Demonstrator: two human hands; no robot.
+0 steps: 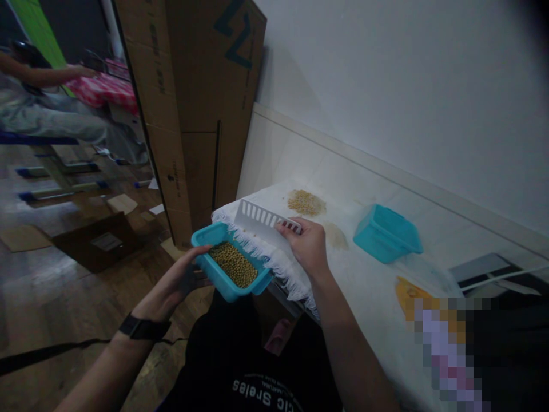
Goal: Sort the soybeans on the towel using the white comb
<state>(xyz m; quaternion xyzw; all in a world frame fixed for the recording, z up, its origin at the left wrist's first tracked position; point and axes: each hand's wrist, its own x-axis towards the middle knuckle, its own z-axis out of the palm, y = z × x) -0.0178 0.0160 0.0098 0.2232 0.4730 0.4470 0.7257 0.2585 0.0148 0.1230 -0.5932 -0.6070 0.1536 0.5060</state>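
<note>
Fingers partly hidden, the left hand [178, 283] clasps a turquoise rectangular plastic tub [226, 290] of round greenish beans [235, 264]; beyond, the right hand [309, 246] pinches a white slotted plastic scraper [266, 231] (lower edge indistinct), yellowish grains [305, 202] past its fingertips.

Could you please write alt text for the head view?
A person's left hand holds a turquoise tub of greenish beans beside a white cloth; the right hand holds a slotted white tool. Yellowish grains lie on the cloth.
</note>
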